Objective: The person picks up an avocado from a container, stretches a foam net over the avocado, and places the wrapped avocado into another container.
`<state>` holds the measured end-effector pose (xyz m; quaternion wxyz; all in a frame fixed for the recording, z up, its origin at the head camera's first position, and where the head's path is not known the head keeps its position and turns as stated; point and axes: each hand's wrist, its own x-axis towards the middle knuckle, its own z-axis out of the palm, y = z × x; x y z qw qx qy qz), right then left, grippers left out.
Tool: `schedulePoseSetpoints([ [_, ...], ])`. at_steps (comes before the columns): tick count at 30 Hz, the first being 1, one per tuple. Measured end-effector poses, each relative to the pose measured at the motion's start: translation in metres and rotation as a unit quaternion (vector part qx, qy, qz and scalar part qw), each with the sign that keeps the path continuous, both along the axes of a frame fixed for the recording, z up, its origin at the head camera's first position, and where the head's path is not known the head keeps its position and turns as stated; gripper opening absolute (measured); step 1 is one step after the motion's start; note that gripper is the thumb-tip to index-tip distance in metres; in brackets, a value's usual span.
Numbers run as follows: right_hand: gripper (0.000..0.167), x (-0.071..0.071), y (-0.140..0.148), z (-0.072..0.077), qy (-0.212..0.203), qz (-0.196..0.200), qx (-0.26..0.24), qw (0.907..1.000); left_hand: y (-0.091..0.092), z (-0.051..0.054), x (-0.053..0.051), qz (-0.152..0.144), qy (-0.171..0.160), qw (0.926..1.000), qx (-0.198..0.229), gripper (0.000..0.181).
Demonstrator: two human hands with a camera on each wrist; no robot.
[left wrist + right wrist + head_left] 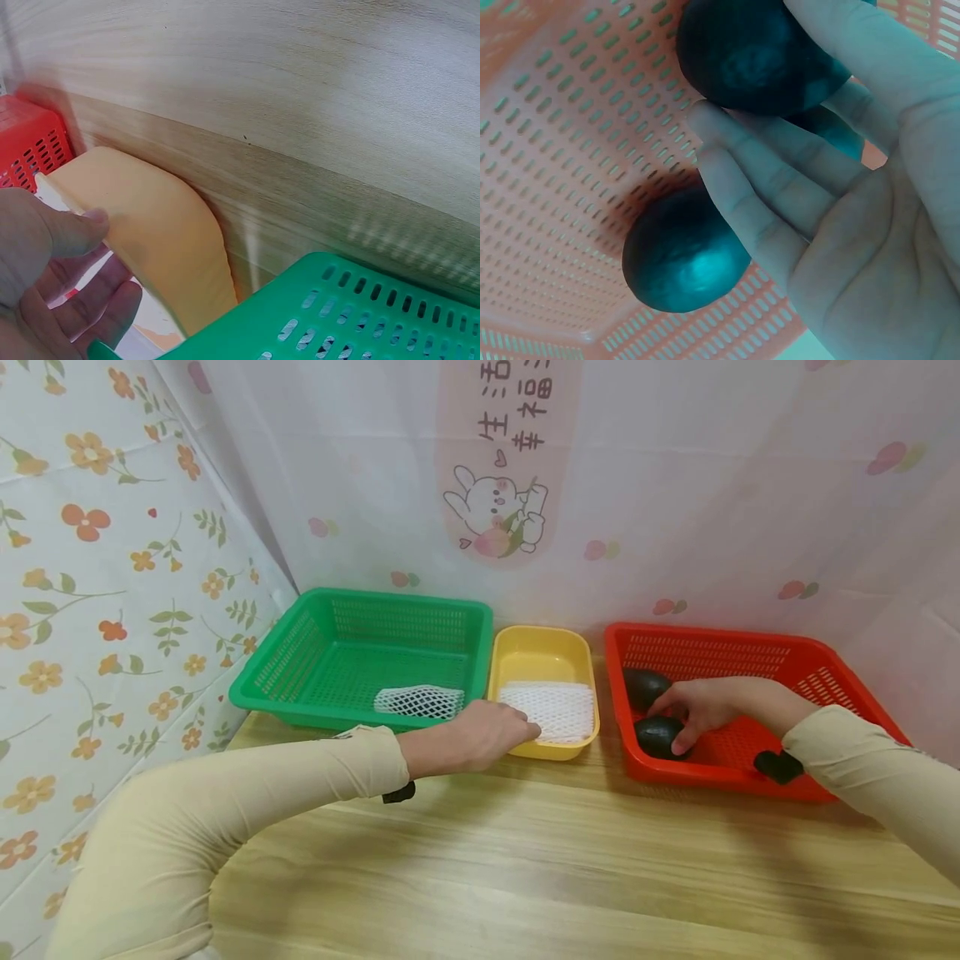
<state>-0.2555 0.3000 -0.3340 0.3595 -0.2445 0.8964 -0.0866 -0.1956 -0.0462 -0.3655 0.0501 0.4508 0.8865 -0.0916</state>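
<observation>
In the red basket (757,781), my right hand (701,706) grips a dark avocado (654,738), thumb on one side and fingers on the other. Another avocado (642,687) lies behind it; the right wrist view shows a separate avocado (686,251) below my fingers and part of one behind them. My left hand (480,735) is at the front left rim of the yellow tray (545,749), which holds white foam nets (555,710). In the left wrist view, its thumb and loosely bent fingers (112,300) stand apart around the rim; whether they touch it, I cannot tell.
The green basket (300,714) stands left of the tray, with a dark item in a white foam net (420,702) inside, beneath my left forearm. All three containers stand on a wooden table (517,860) against a printed cloth (375,485).
</observation>
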Motion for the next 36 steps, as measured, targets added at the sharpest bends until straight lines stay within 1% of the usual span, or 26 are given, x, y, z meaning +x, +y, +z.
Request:
schedulePoseSetpoints([
  [7, 0.073, 0.001, 0.001, -0.001, -0.016, -0.013, 0.006, 0.9998, 0.001, -0.001, 0.000, -0.001, 0.006, 1.0000, -0.005, 0.032],
  [11, 0.073, 0.002, 0.002, -0.003, -0.013, -0.008, 0.004, 0.9999, 0.001, -0.002, 0.000, -0.005, 0.011, 0.9999, -0.008, 0.031],
  [16, 0.072, 0.002, 0.003, -0.004, -0.001, 0.010, 0.001, 1.0000, 0.001, -0.002, 0.000, -0.004, 0.013, 0.9999, -0.004, 0.031],
  [21, 0.069, 0.002, 0.003, -0.001, 0.020, 0.017, -0.001, 0.9997, 0.000, -0.002, 0.001, 0.000, 0.012, 0.9999, -0.002, 0.032],
  [28, 0.068, 0.007, 0.011, 0.011, 0.075, 0.022, -0.012, 0.9969, 0.001, -0.002, 0.001, 0.004, 0.015, 0.9999, -0.004, 0.033],
  [33, 0.064, 0.018, 0.020, 0.018, 0.110, 0.010, -0.034, 0.9933, 0.002, -0.002, 0.001, 0.008, 0.015, 0.9999, -0.002, 0.032],
  [36, 0.064, 0.027, 0.024, 0.024, 0.123, -0.013, -0.054, 0.9908, 0.001, -0.002, 0.002, 0.008, 0.016, 0.9998, -0.003, 0.032],
])
